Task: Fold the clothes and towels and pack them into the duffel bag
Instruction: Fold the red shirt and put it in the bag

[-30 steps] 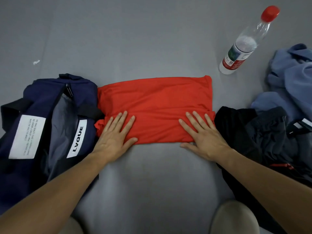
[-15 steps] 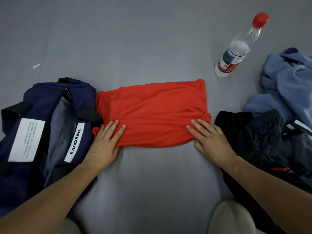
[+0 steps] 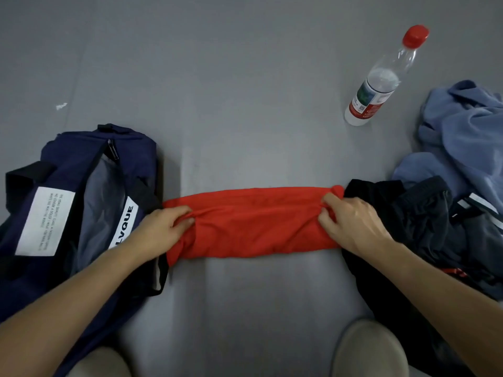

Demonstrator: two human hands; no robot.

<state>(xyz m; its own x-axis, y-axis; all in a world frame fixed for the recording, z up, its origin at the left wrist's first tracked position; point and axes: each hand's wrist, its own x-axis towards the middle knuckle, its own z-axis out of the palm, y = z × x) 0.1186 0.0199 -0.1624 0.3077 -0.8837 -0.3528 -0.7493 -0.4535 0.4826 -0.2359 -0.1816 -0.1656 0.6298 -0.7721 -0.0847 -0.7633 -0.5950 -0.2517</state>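
A red garment (image 3: 253, 224) lies folded into a narrow band across the grey floor in front of me. My left hand (image 3: 163, 229) grips its left end, fingers curled into the cloth. At the right end my right hand (image 3: 351, 224) pinches the bunched fabric. The navy duffel bag (image 3: 70, 164) lies at the left with its zipper open and its grey lining showing, right beside the garment's left end. A black garment (image 3: 408, 221) is heaped at the right, touching the red one, with a blue garment (image 3: 468, 137) behind it.
A clear plastic bottle (image 3: 381, 83) with a red cap stands at the back right. My knees (image 3: 367, 349) show at the bottom edge. A small white scrap (image 3: 61, 106) lies on the grey floor at the far left.
Both hands went from lying flat on the red garment to gripping its ends. The garment has been folded toward me into a narrower band.
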